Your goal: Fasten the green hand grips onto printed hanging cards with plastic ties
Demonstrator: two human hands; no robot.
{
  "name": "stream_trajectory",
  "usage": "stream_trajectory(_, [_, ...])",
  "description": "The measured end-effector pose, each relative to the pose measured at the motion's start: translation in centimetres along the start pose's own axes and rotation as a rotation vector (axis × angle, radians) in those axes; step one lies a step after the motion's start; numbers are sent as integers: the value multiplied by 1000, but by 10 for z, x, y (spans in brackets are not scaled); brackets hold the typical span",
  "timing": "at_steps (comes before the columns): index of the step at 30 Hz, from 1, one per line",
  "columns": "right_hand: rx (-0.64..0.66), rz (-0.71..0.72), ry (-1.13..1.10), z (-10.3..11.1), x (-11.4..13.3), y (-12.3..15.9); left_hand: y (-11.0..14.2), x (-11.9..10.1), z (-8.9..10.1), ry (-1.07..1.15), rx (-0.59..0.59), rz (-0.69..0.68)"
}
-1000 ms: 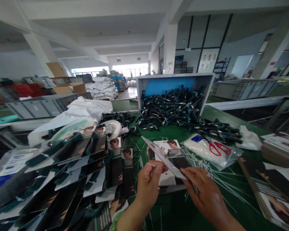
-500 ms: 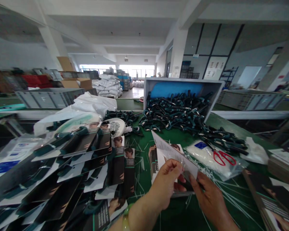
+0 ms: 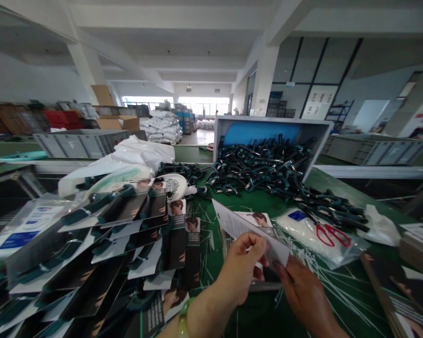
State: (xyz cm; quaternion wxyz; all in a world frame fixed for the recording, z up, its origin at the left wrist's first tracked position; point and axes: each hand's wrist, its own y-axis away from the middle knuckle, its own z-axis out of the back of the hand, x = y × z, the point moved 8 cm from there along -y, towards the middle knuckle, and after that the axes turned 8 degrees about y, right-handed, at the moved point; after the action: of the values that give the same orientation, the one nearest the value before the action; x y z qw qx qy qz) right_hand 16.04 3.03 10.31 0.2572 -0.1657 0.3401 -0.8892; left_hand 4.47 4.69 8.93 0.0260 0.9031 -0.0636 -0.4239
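Note:
A thin printed card [image 3: 229,218], pale side toward me, is tilted up between my two hands. My left hand [image 3: 241,267] pinches it near the middle of its lower edge, thumb against index finger and the other fingers curled below. Whether something small is also in that pinch I cannot make out. On the right, my right hand [image 3: 303,286] grips the card's near corner between thumb and fingers. Under the card lies a stack of printed cards [image 3: 262,218], partly hidden by the card and my hands.
Left are overlapping cards bearing dark green pliers-like tools [image 3: 114,209]. A tipped grey crate [image 3: 315,145] spills many more such tools. Right lie red-handled scissors [image 3: 326,234], a plastic bag [image 3: 292,230], loose white ties [image 3: 308,260] and more stacked cards [image 3: 395,295]. A bowl [image 3: 179,185] holds small metal parts.
The card's raised far corner has swung left and lower. Both hands stay nearly in place on it. The whole view has shifted slightly.

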Motion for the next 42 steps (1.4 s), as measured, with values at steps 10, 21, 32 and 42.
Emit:
stream_trajectory(10, [-53,284,365,-2,42,5,26,-32,33,-39,-153,-233])
stream_trajectory(21, [25,343,331,-11,42,-10,15,-48,90,-784,-219,-377])
stream_trajectory(32, [446,-78,-45,-48,-79,-62,-27,-11,96,-821,-190,-414])
stream_trajectory(42, [480,-639,408,-121,-274,-194,-42,22,110,-963,4,-585])
